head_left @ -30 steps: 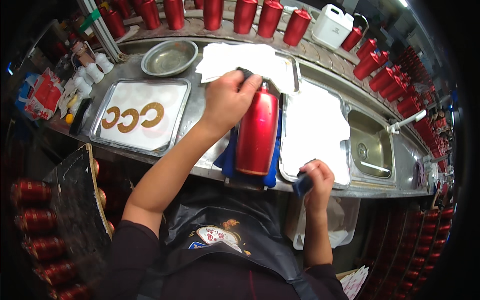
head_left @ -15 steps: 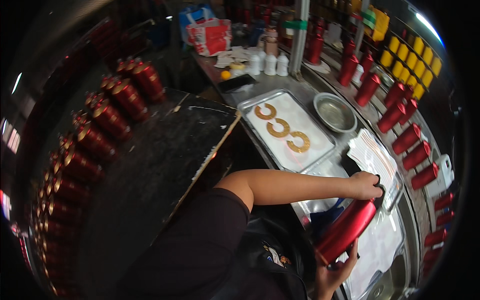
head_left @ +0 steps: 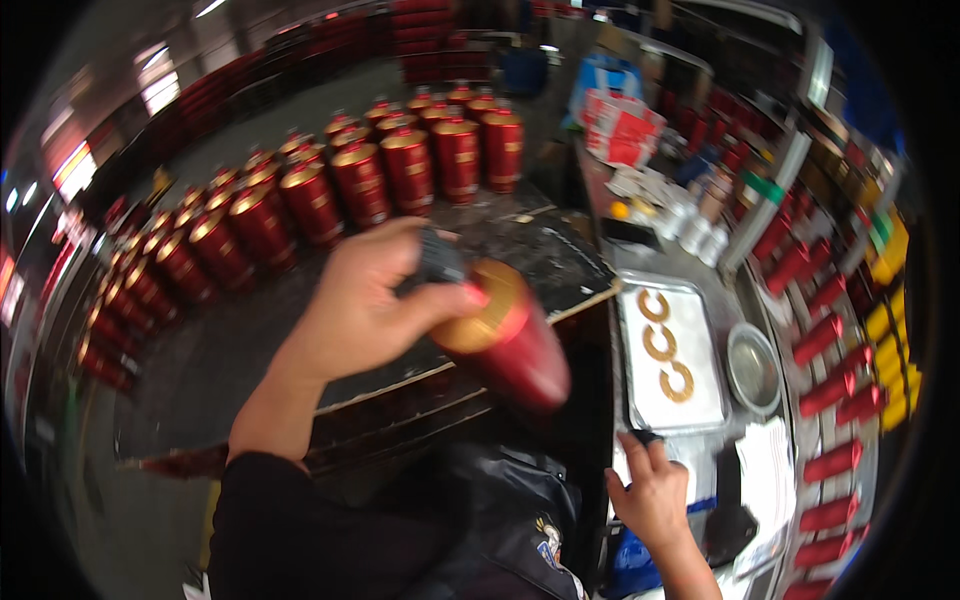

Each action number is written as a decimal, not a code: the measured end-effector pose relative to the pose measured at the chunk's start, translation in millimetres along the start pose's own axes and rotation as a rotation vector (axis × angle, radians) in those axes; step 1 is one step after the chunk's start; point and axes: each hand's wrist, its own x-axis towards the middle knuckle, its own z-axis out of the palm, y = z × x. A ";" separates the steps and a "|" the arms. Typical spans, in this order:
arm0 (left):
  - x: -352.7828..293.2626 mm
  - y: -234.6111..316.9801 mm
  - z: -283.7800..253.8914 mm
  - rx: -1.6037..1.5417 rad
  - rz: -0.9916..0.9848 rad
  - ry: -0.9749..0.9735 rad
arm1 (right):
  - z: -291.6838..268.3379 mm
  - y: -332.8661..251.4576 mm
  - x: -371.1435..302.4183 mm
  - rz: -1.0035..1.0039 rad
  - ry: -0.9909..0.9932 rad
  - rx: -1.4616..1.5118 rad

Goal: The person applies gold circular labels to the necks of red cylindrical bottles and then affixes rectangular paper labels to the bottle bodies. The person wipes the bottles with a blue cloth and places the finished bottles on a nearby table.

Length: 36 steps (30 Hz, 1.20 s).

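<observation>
My left hand (head_left: 365,290) is closed round the neck of a red bottle (head_left: 525,360) and holds it tilted above the near edge of the black table. A gold collar label (head_left: 482,315) covers the bottle's shoulder; its lower body is blurred by motion. Dark covers sit on some of my fingertips. Over the metal bench, my right hand (head_left: 655,495) has its fingers apart and holds nothing, close to the near edge of a metal tray (head_left: 675,428). Three gold C-shaped labels (head_left: 660,342) lie in a column on the tray's white sheet.
Many red bottles with gold shoulders (head_left: 365,185) stand in rows along the black table (head_left: 470,240). Right of the tray sits a metal bowl (head_left: 752,370), with white label sheets (head_left: 765,480) nearer me. Plain red bottles (head_left: 832,462) line the right side. A gap separates table and bench.
My left hand has carried the bottle from the bench leftward to the black table. My right hand has let go of it and is by the tray. The view has turned left.
</observation>
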 end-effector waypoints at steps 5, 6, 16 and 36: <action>-83.0 -28.1 -132.1 0.805 -0.321 0.403 | 64.5 14.2 22.1 -0.231 -0.634 -0.366; -102.2 -38.1 -159.3 0.939 -0.419 0.479 | 77.3 18.0 20.7 -0.253 -0.760 -0.447; -317.2 -48.3 -453.9 1.899 -0.947 0.817 | 155.7 11.3 31.9 -0.122 -1.174 -0.844; -403.8 -67.8 -606.1 1.894 -1.434 0.845 | 177.0 89.6 -20.4 -0.492 -0.584 -0.608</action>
